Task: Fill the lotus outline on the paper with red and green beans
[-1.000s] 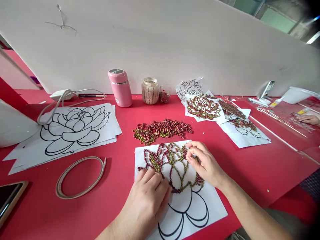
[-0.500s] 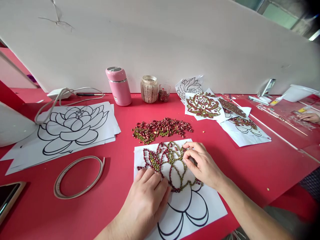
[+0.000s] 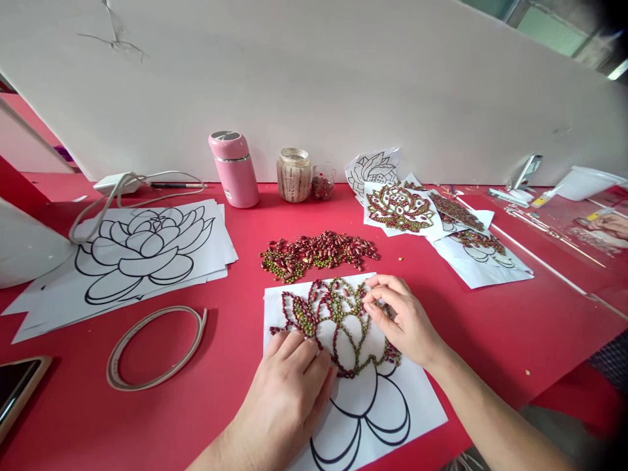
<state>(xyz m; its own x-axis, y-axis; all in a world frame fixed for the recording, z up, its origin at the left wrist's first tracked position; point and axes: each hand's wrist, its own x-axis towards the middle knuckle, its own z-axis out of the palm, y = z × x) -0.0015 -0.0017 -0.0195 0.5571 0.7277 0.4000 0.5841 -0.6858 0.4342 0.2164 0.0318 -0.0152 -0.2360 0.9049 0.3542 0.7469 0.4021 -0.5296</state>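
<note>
A white sheet with a black-outlined lotus drawing [image 3: 360, 392] lies in front of me, its upper petals edged with red beans and green beans [image 3: 307, 320]. On its left side rests my left hand [image 3: 297, 373], fingers curled and pressed together, the tips hidden beneath. My right hand [image 3: 400, 314] hovers at the upper right petals with thumb and fingertips pinched together; whatever is between them is too small to make out. Just beyond the sheet lies a loose pile of red and green beans [image 3: 324, 252].
A pink flask [image 3: 234, 173], a jar [image 3: 293, 176] and a small cup of beans [image 3: 322, 184] stand by the white partition. Printed lotus sheets [image 3: 152, 255] and a coiled strip [image 3: 115, 360] are left; bean-covered pictures [image 3: 402, 208] lie right. Another person's hand [image 3: 611, 224] is far right.
My right hand has shifted slightly to the right, uncovering a few more beans at the sheet's right side. My left hand stays in place.
</note>
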